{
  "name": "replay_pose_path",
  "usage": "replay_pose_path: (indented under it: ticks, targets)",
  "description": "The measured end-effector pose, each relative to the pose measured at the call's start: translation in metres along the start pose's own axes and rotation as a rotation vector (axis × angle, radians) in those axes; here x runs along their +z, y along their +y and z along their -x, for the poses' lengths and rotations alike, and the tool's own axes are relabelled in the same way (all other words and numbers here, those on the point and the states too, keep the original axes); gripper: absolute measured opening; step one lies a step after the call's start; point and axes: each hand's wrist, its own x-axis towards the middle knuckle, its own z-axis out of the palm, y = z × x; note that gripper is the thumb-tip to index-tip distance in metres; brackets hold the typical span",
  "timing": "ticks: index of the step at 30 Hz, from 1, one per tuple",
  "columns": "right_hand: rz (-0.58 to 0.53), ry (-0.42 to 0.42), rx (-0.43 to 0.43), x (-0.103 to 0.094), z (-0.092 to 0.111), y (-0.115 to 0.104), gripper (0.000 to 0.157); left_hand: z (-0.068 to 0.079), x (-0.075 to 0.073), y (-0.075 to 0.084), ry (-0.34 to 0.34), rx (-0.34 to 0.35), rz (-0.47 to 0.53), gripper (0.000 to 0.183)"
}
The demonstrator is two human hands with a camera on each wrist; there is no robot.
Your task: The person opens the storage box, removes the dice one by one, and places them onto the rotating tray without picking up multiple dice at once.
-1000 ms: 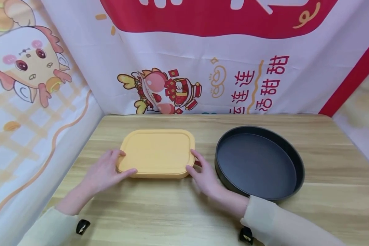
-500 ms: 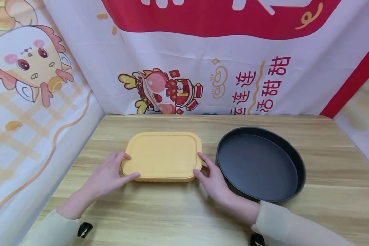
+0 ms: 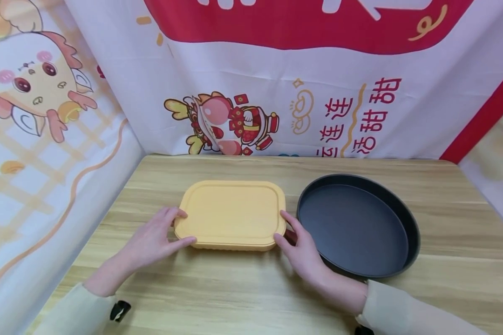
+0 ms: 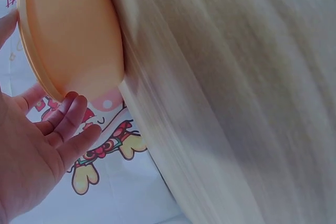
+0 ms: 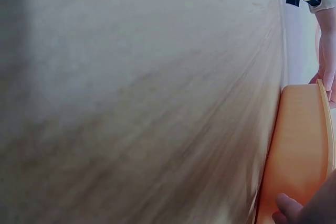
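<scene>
A yellow lidded food container (image 3: 234,213), rectangular with rounded corners, is on the wooden table between both hands. My left hand (image 3: 157,236) grips its left end, thumb at the front corner. In the left wrist view, the fingertips of the left hand (image 4: 37,150) lie under the lid's rim beside the container's wall (image 4: 79,30). At the other end my right hand (image 3: 306,251) grips the right side, thumb and index finger on the lid's edge. The right wrist view shows the container's front wall (image 5: 296,145) against the table. What is inside is hidden.
A round black pan (image 3: 356,228) stands just right of the container, close beside my right hand. The wooden table (image 3: 234,293) ends at a printed cloth backdrop (image 3: 234,65) behind. Another patterned cloth (image 3: 37,186) hangs along the left side.
Both hands and the container between them have shifted to the right and slightly nearer, closing the gap to the black pan. The pan stays in place; the view tilts a little.
</scene>
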Motion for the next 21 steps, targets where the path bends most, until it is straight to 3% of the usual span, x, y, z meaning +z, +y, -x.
replay_pose_path:
  ticks: [6,10,14,18,21]
  targets:
    - [-0.032,-0.010,-0.021,-0.002,0.002,0.001,0.059,-0.001,-0.002,0.001,-0.001,0.012,-0.034,0.068]
    - [-0.075,-0.036,-0.034,-0.003,0.001,0.004,0.072,-0.007,-0.008,0.005,0.074,0.065,-0.080,0.069]
    - [-0.114,-0.084,0.011,-0.004,0.001,0.008,0.088,-0.013,-0.008,0.018,0.135,0.221,-0.066,0.059]
    - [-0.104,-0.109,0.056,-0.004,0.001,0.013,0.095,-0.016,0.002,0.035,0.077,0.386,-0.006,0.051]
    - [-0.095,-0.109,0.042,-0.004,0.001,0.014,0.096,-0.018,0.011,0.044,0.044,0.447,0.044,0.046]
